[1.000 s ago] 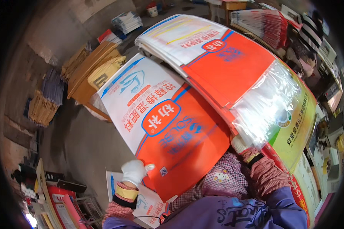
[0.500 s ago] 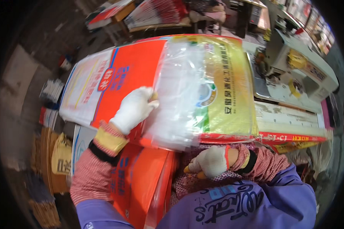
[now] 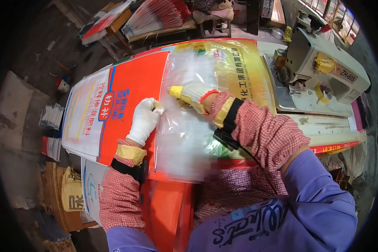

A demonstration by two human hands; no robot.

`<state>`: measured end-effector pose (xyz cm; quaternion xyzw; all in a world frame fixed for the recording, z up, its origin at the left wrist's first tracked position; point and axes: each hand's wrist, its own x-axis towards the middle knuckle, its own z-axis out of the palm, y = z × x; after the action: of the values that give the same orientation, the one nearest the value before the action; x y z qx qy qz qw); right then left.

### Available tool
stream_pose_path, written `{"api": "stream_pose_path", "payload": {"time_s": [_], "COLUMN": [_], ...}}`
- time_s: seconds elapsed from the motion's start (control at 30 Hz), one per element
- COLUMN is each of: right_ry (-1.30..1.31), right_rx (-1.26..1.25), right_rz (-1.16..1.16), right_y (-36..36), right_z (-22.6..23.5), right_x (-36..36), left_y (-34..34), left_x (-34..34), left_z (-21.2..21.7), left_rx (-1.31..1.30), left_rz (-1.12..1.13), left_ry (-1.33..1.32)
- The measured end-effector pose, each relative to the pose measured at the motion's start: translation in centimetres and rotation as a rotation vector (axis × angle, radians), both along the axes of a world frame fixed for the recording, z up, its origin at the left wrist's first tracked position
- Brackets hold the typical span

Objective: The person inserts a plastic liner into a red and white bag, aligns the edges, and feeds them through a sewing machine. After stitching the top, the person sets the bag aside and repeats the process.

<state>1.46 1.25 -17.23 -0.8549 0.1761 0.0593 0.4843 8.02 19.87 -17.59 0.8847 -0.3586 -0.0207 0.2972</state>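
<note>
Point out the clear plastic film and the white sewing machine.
Clear plastic film [image 3: 182, 130]: head view, middle of its glossy surface.
White sewing machine [image 3: 307, 56]: head view, left part of its housing.

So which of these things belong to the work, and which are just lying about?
In the work, it seems:
left hand, at the red edge
right hand, over the plastic
red-and-white sacks
clear plastic

Apparently lying about:
sewing machine
yellow bag
fanned stack behind
</note>
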Motion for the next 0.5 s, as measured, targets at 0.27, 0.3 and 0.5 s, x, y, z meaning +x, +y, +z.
{"api": "stream_pose_path", "payload": {"time_s": [0.27, 0.3, 0.5], "right_ry": [-0.269, -0.275, -0.109], "right_rx": [0.09, 0.133, 0.402], "right_rz": [-0.411, -0.496, -0.251], "right_y": [1.2, 1.0, 1.5], "right_z": [2.1, 2.6, 2.0], "right_x": [-2.6, -2.9, -0.8], "left_y": [1.7, 1.9, 2.2], "left_x": [0.7, 0.7, -1.2], "left_z": [3.0, 3.4, 3.9], "left_rx": [-0.13, -0.14, -0.058], "left_rz": [0.024, 0.032, -0.18], "left_ry": [0.101, 0.118, -0.18]}}
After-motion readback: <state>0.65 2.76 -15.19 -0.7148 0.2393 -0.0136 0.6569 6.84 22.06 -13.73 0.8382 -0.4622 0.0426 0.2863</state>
